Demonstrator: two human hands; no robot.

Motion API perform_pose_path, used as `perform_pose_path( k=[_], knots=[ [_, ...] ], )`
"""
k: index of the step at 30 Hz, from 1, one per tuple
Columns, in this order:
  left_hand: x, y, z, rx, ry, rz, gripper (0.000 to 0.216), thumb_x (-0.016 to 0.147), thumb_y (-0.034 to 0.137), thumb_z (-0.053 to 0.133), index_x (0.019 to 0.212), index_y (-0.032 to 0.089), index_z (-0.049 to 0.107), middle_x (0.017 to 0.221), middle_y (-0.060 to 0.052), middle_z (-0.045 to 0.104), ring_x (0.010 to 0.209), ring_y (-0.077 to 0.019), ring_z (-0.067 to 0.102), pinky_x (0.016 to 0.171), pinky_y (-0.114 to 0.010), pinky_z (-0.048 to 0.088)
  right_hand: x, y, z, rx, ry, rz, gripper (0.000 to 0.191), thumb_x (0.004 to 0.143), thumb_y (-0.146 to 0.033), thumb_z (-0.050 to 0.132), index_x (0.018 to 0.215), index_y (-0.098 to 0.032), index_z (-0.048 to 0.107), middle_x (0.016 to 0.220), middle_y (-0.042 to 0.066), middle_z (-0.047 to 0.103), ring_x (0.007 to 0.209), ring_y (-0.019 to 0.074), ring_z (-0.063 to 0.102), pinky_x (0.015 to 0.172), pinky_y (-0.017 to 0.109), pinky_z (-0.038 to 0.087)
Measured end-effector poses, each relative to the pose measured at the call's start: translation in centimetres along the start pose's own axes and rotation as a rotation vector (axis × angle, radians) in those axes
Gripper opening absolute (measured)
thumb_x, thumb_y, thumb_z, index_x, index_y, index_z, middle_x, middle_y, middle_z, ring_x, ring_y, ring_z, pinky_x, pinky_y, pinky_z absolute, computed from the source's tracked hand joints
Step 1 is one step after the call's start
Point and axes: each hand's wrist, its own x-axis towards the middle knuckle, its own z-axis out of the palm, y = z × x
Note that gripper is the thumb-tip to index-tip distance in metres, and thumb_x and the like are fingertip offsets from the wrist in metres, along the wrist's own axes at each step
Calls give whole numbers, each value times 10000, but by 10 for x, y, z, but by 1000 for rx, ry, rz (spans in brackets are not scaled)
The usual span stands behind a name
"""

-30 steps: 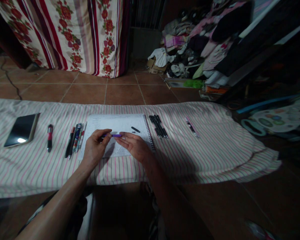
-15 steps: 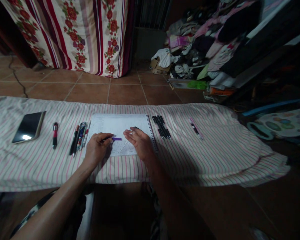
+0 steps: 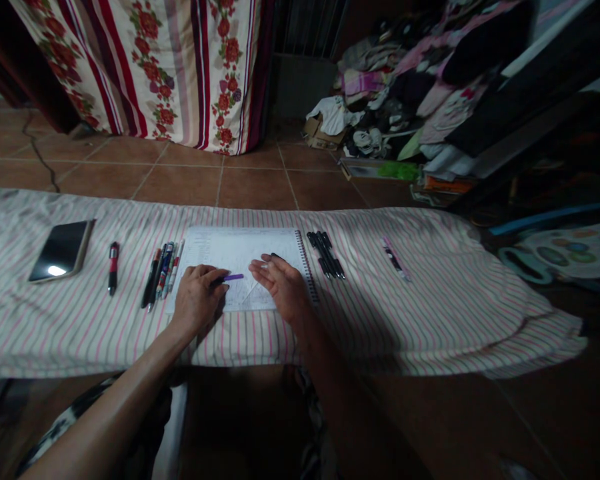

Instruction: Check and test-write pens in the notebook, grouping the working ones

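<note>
My left hand [image 3: 199, 298] is closed on a slim purple pen [image 3: 234, 277], which points right across the spiral notebook [image 3: 230, 243]. Facing it, my right hand [image 3: 280, 283] hovers over the page's right half, palm turned inward. From behind its fingers sticks out the end of a dark pen [image 3: 279, 257]; the rest of it is hidden. Between the hands a thin pale streak [image 3: 250, 291] crosses the written page, and I cannot tell what it is. Several pens [image 3: 163, 272] lie side by side left of the notebook, and several black pens [image 3: 326, 255] to its right.
The striped cloth [image 3: 455, 300] covers the low table. A tablet or phone [image 3: 63, 250] and a red-and-black pen [image 3: 113, 268] lie at left, and a pink-and-black pen [image 3: 396, 259] at right. Behind are a floral curtain [image 3: 190, 73] and piled clothes [image 3: 380, 100].
The view has shifted slightly. My left fingers have changed position a little around the purple pen; my right hand is nearly still.
</note>
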Motion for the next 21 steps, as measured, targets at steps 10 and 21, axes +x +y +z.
perform_pose_path(
  k=[10,21],
  knots=[
    [-3,0,-1,5,36,8,285,766,288,586,1032,203,645,1000,-78,638,966,-263,526,834,-418,425,-5,-4,6,-304,26,-26,344,800,-257,503,1123,-142,478,895,95,696,566,126,660,390,166,436],
    [-7,29,-2,-46,206,229,239,859,270,474,996,177,647,858,-79,589,872,-217,487,752,-354,445,-14,-5,12,-471,-83,-77,643,788,-312,491,1364,-121,278,555,-29,641,340,71,484,319,152,358]
  ],
)
